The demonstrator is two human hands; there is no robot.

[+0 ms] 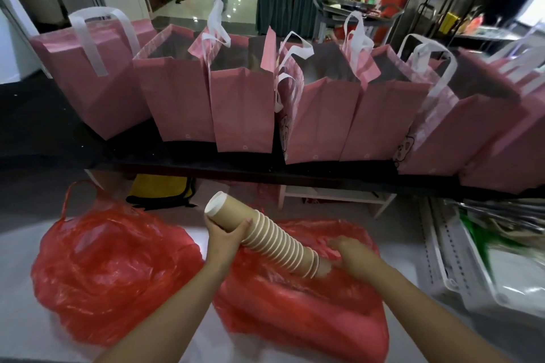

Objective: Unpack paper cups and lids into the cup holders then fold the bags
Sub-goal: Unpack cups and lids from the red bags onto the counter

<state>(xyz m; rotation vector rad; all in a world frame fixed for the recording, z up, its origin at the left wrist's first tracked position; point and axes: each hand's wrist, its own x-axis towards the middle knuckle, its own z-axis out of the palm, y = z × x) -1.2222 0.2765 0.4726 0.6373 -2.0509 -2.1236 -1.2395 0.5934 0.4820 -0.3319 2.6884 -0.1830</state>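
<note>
While the stack of paper cups [265, 233] is clamped near its rim end by the curled fingers of the left hand [225, 234], its base lies beside the right hand [351, 253], seemingly pinching the red bag [295, 303] below. Unpacking is judged barely begun: no cup holder is seen, and nothing is folded

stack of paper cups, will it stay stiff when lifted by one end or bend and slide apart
The stack of paper cups looks loosely nested, with many rims showing, so it would probably sag or separate if held by one end. It is likely light. The left hand grips near its top while the right hand is at its base.
</note>
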